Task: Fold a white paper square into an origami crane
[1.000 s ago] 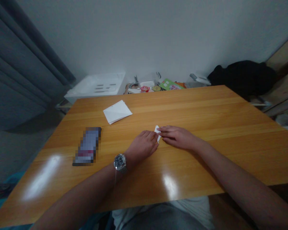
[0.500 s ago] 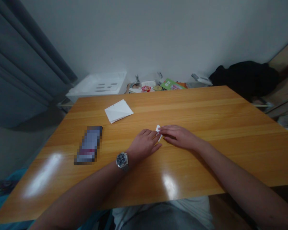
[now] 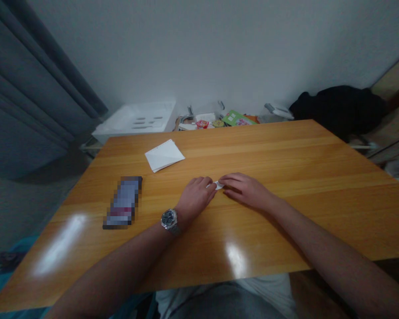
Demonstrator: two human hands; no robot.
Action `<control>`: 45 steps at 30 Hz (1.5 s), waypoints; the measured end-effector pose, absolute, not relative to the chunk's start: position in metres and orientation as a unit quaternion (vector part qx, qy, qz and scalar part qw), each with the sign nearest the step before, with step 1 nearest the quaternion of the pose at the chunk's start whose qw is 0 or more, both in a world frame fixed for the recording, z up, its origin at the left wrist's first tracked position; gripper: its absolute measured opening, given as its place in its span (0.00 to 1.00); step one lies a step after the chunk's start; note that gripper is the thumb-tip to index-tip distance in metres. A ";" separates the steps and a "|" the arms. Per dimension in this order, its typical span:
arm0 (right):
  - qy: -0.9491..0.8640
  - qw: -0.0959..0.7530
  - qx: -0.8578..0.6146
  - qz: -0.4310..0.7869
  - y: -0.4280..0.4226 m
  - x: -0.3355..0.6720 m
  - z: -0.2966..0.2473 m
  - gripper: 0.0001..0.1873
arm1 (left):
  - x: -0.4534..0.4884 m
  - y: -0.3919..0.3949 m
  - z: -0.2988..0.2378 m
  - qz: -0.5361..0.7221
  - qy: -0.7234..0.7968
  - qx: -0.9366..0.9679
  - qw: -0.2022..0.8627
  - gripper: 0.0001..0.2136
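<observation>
A small piece of white paper (image 3: 219, 185), seemingly folded, sits between my hands over the middle of the table. My left hand (image 3: 197, 195), with a metal watch (image 3: 169, 219) at its wrist, has its fingers closed on the paper's left end. At the other end, the fingertips of my right hand (image 3: 242, 188) pinch the paper. Both hands are low over the wood, and the fingers cover much of the paper, so its full shape is hidden.
White paper sheets (image 3: 165, 155) lie stacked toward the back left of the wooden table (image 3: 286, 150). A blurred-out phone-like object (image 3: 123, 203) rests at the left. Behind the far edge are a white tray (image 3: 136, 117), a green booklet (image 3: 236, 118) and black cloth (image 3: 339, 108).
The paper has turned from nearly upright to lying sideways between the hands. My left fingers have curled in and drawn slightly left; my right hand has barely moved.
</observation>
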State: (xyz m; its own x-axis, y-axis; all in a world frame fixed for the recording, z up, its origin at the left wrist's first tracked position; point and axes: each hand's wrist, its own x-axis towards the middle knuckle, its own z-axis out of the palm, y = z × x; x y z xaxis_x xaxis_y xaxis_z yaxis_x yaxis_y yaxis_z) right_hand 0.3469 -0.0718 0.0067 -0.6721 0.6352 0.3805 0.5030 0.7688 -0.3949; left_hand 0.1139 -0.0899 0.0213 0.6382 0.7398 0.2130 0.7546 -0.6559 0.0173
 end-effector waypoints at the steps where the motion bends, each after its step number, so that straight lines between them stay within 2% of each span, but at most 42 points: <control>1: -0.902 0.256 -0.321 0.130 -0.071 0.347 0.006 0.14 | 0.114 -0.089 0.021 -0.102 -0.412 -0.905 0.035 0.10; 10: -0.894 0.259 -0.341 0.129 -0.063 0.348 -0.001 0.08 | 0.113 -0.085 0.021 -0.112 -0.404 -0.907 0.032 0.10; 23: -0.883 0.270 -0.361 0.132 -0.067 0.346 0.005 0.08 | 0.111 -0.084 0.023 -0.139 -0.405 -0.903 0.027 0.13; 30: -0.840 0.328 -0.387 0.193 -0.069 0.341 0.010 0.07 | 0.116 -0.087 0.022 -0.161 -0.428 -0.889 -0.008 0.11; 35: -0.818 0.370 -0.409 0.164 -0.068 0.339 0.009 0.08 | 0.116 -0.084 0.017 -0.202 -0.460 -0.862 -0.070 0.09; 45: -0.863 0.311 -0.356 0.177 -0.070 0.333 0.004 0.07 | 0.114 -0.081 0.016 -0.170 -0.479 -0.861 -0.035 0.11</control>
State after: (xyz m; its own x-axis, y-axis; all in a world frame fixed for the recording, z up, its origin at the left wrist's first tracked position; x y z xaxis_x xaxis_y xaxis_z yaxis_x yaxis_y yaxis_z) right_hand 0.3335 -0.0700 0.0036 -0.5534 0.7247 0.4107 0.5045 0.6839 -0.5270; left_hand 0.1143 -0.0805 0.0162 0.4835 0.8360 0.2596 0.8121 -0.5390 0.2233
